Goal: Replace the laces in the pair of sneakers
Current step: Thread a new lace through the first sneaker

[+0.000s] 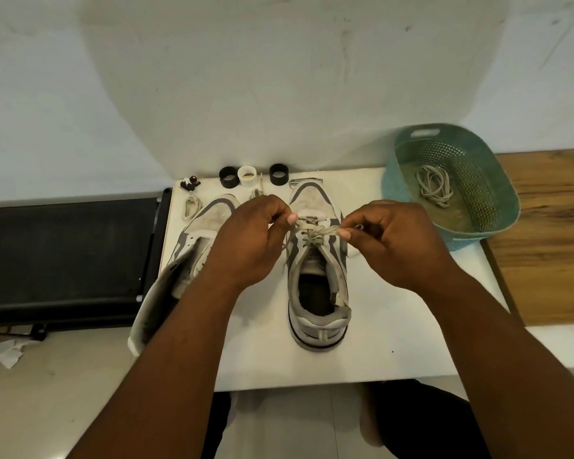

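Note:
Two worn white-and-grey sneakers stand on the white table (395, 342). The right sneaker (317, 283) points away from me, its beige lace (312, 234) crossed into a knot over the tongue. My left hand (251, 241) pinches one end of that lace at the left of the knot. My right hand (391, 240) pinches the other end at the right, and the lace runs taut between my fingers. The left sneaker (193, 246) leans on its side under my left forearm, partly hidden. A coiled lace (190, 208) lies by its toe.
A teal perforated basket (484, 180) at the back right holds a bundle of laces (433, 185). Two black rings (228, 177) and a white ring (248, 175) line the far edge, with small dark beads (189, 184). A black treadmill (63, 253) stands left, a wooden surface (550, 233) right.

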Action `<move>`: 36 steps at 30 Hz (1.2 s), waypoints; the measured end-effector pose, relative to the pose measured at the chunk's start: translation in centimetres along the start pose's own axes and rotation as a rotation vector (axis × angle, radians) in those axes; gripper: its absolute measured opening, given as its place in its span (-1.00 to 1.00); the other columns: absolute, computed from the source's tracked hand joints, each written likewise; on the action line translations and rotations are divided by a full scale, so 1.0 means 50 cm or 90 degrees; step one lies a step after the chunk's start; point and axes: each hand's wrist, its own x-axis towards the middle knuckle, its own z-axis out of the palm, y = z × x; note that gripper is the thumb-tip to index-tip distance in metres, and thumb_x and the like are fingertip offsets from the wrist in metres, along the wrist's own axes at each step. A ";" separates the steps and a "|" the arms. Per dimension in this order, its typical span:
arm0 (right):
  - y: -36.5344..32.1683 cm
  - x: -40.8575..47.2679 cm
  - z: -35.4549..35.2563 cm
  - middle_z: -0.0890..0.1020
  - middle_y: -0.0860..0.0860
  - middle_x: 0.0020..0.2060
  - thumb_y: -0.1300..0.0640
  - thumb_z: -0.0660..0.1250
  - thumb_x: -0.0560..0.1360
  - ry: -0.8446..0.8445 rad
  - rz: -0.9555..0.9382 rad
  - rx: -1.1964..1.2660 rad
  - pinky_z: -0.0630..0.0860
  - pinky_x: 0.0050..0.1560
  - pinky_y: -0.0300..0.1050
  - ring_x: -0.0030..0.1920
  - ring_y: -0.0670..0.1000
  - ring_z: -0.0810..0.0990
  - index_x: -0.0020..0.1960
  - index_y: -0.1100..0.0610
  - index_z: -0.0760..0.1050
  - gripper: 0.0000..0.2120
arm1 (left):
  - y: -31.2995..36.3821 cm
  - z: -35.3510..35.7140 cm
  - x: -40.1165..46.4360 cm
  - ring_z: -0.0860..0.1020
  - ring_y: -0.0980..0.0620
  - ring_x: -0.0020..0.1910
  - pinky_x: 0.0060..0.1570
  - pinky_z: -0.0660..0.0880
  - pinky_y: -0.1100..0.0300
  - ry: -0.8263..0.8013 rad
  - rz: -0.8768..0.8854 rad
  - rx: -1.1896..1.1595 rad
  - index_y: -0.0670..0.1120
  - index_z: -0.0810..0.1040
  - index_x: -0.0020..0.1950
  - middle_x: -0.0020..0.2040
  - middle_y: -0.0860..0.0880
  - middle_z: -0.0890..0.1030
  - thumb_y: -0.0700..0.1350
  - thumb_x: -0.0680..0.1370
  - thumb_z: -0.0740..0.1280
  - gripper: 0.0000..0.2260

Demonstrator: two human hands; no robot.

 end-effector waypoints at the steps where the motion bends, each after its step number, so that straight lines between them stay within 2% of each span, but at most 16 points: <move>1: 0.000 -0.002 -0.002 0.57 -0.23 -0.27 -0.03 0.42 0.56 -0.002 0.009 -0.010 0.36 -0.28 -0.31 -0.25 -0.18 0.53 -0.06 -0.03 0.68 -0.90 | -0.003 0.000 0.000 0.44 0.24 -0.17 -0.22 0.27 0.39 0.001 -0.007 -0.002 -0.04 0.52 -0.09 -0.22 0.18 0.48 -0.01 0.69 0.26 -0.80; 6: 0.015 -0.012 -0.007 0.57 -0.11 -0.29 -0.01 0.31 0.62 -0.019 0.048 -0.040 0.48 -0.22 -0.11 -0.23 -0.08 0.54 -0.13 -0.02 0.52 -0.83 | -0.014 -0.001 -0.004 0.42 0.15 -0.29 -0.31 0.27 0.25 -0.010 -0.089 -0.039 -0.11 0.53 -0.08 -0.30 0.09 0.48 -0.01 0.70 0.24 -0.75; 9: 0.027 -0.020 -0.010 0.62 -0.05 -0.29 -0.01 0.28 0.64 -0.032 0.070 -0.032 0.53 -0.18 -0.07 -0.22 -0.02 0.59 -0.12 0.01 0.52 -0.82 | -0.022 -0.009 -0.009 0.42 0.08 -0.28 -0.31 0.30 0.14 0.001 -0.083 0.011 -0.08 0.49 -0.12 -0.29 0.06 0.49 0.02 0.70 0.24 -0.74; 13: 0.039 -0.027 -0.011 0.64 -0.01 -0.30 -0.01 0.27 0.64 -0.035 0.094 -0.039 0.56 -0.19 -0.05 -0.25 0.00 0.60 -0.12 0.02 0.53 -0.80 | -0.032 -0.018 -0.014 0.39 0.05 -0.24 -0.29 0.27 0.20 0.010 -0.065 0.064 -0.04 0.47 -0.14 -0.25 0.05 0.48 0.06 0.68 0.24 -0.74; 17: 0.048 -0.033 -0.006 0.65 0.00 -0.31 -0.02 0.28 0.64 -0.049 0.134 -0.043 0.60 -0.16 0.01 -0.24 0.03 0.64 -0.16 -0.05 0.49 -0.80 | -0.041 -0.014 -0.020 0.42 0.13 -0.23 -0.27 0.30 0.28 0.010 -0.096 0.049 -0.06 0.50 -0.10 -0.25 0.08 0.48 0.06 0.68 0.25 -0.75; 20: 0.050 -0.038 -0.002 0.66 -0.01 -0.31 -0.03 0.30 0.63 -0.069 0.159 -0.052 0.60 -0.15 -0.02 -0.24 0.02 0.64 -0.16 -0.03 0.52 -0.79 | -0.048 -0.005 -0.027 0.47 0.08 -0.23 -0.25 0.40 0.11 0.023 -0.139 0.019 -0.07 0.54 -0.08 -0.25 0.08 0.51 0.05 0.68 0.26 -0.75; 24: 0.055 -0.038 0.009 0.63 -0.06 -0.33 -0.05 0.31 0.62 -0.092 0.193 -0.081 0.53 -0.20 -0.09 -0.28 -0.04 0.58 -0.17 0.00 0.57 -0.77 | -0.051 0.007 -0.031 0.50 -0.05 -0.17 -0.16 0.49 -0.03 0.054 -0.174 0.050 -0.08 0.56 -0.08 -0.22 0.04 0.54 0.05 0.68 0.27 -0.74; 27: 0.056 -0.035 0.016 0.57 -0.09 -0.38 -0.06 0.32 0.61 -0.112 0.205 -0.108 0.40 -0.27 -0.16 -0.32 -0.06 0.54 -0.22 -0.03 0.54 -0.75 | -0.046 0.010 -0.029 0.51 -0.08 -0.14 -0.15 0.49 -0.07 0.064 -0.189 0.073 -0.10 0.56 -0.08 -0.20 0.01 0.54 0.04 0.68 0.28 -0.75; 30: 0.062 -0.035 0.019 0.58 -0.09 -0.38 -0.04 0.35 0.60 -0.147 0.214 -0.085 0.38 -0.28 -0.18 -0.31 -0.04 0.55 -0.28 -0.07 0.50 -0.72 | -0.045 0.011 -0.028 0.53 -0.08 -0.15 -0.14 0.51 -0.06 0.047 -0.203 0.098 -0.07 0.58 -0.06 -0.21 0.02 0.56 0.08 0.67 0.28 -0.75; 32: 0.070 -0.037 0.013 0.66 -0.10 -0.27 0.00 0.34 0.62 -0.164 0.212 -0.019 0.47 -0.18 -0.17 -0.22 -0.04 0.61 -0.20 -0.09 0.58 -0.78 | -0.045 0.005 -0.025 0.56 -0.03 -0.12 -0.11 0.50 0.02 0.037 -0.226 0.091 -0.03 0.60 0.01 -0.19 0.05 0.59 0.13 0.66 0.29 -0.75; 33: 0.076 -0.037 0.009 0.70 -0.11 -0.16 0.04 0.32 0.63 -0.156 0.209 0.006 0.51 -0.08 -0.17 -0.14 -0.05 0.63 -0.08 -0.07 0.65 -0.84 | -0.044 -0.001 -0.023 0.57 0.00 -0.11 -0.09 0.46 0.07 0.052 -0.244 0.068 -0.01 0.60 0.07 -0.16 0.07 0.60 0.15 0.66 0.28 -0.75; 35: 0.088 -0.033 0.003 0.68 -0.10 -0.01 0.13 0.29 0.65 -0.085 0.207 0.019 0.48 0.06 -0.20 -0.03 -0.09 0.61 0.17 0.02 0.66 -0.80 | -0.039 -0.013 -0.017 0.56 0.00 -0.11 -0.09 0.42 0.08 0.106 -0.270 0.017 -0.03 0.60 0.07 -0.14 0.06 0.61 0.17 0.67 0.23 -0.70; 36: 0.091 -0.029 0.004 0.67 -0.09 0.00 0.18 0.28 0.64 -0.044 0.212 0.013 0.46 0.08 -0.22 -0.02 -0.10 0.60 0.23 0.02 0.64 -0.76 | -0.035 -0.015 -0.014 0.57 -0.01 -0.13 -0.10 0.44 0.06 0.129 -0.273 -0.011 -0.05 0.61 0.01 -0.16 0.05 0.62 0.16 0.68 0.21 -0.66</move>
